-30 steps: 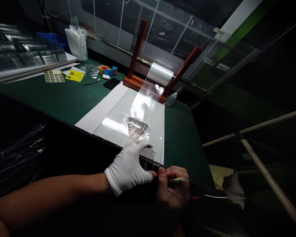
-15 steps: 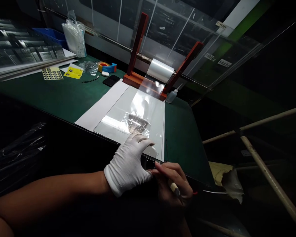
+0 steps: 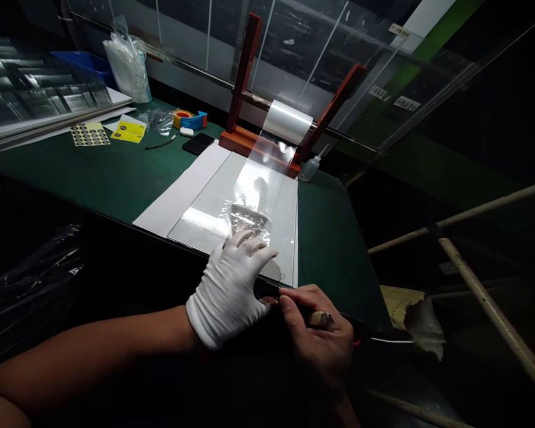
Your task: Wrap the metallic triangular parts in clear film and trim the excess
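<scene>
The gloved left hand (image 3: 230, 291) is clasping a rounded panel (image 3: 273, 273) at the near edge of the clear sheet (image 3: 200, 223); the right hand (image 3: 323, 342) is gripping a pale-handled tool (image 3: 320, 320), now lying flatter than half a second ago, so its angle at the panel is probably changing; film (image 3: 255, 181) is trailing onto the sheet from a roll (image 3: 289, 122) behind it.
</scene>
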`<state>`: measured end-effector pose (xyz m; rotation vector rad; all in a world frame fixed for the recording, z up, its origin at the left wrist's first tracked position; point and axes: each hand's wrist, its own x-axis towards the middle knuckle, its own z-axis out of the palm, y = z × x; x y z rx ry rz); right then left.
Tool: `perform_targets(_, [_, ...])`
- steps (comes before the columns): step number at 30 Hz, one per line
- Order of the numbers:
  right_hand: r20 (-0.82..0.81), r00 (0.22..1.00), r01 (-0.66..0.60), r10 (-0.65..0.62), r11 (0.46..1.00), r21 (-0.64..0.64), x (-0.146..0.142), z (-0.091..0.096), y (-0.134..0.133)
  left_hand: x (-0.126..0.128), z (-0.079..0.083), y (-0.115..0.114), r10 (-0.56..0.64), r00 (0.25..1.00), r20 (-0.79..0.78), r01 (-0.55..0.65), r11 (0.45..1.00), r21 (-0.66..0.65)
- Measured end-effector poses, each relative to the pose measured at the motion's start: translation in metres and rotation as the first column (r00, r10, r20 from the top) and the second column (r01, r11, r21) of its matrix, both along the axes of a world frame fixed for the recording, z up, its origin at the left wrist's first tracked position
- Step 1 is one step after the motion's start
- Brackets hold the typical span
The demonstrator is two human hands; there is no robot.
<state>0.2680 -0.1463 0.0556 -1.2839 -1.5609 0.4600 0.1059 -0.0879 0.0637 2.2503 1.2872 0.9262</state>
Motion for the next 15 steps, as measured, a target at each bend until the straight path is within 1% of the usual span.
perform_targets(5, [0.055,0.998,0.016,-0.015,0.999,-0.029,0.000,0.002,-0.001,0.001,-0.001,-0.003,0.015,0.994,-0.112,-0.008,0.998,0.066])
perform_targets(8, [0.103,0.994,0.046,-0.039,0.997,-0.063,-0.001,0.002,0.000,0.002,-0.005,-0.004,0.045,0.988,-0.146,-0.026,0.992,0.127])
perform_targets(11, [0.163,0.985,0.072,-0.062,0.996,-0.054,-0.004,-0.001,0.001,0.002,-0.007,-0.004,0.043,0.987,-0.157,-0.019,0.989,0.146])
perform_targets(13, [0.181,0.976,0.135,-0.122,0.989,-0.061,-0.004,-0.005,0.003,0.001,-0.007,-0.004,0.033,0.990,-0.138,-0.013,0.989,0.144])
perform_targets(15, [0.153,0.966,0.226,-0.208,0.967,-0.115,-0.002,-0.011,0.005,0.000,-0.006,-0.003,0.028,0.994,-0.105,-0.013,0.989,0.145])
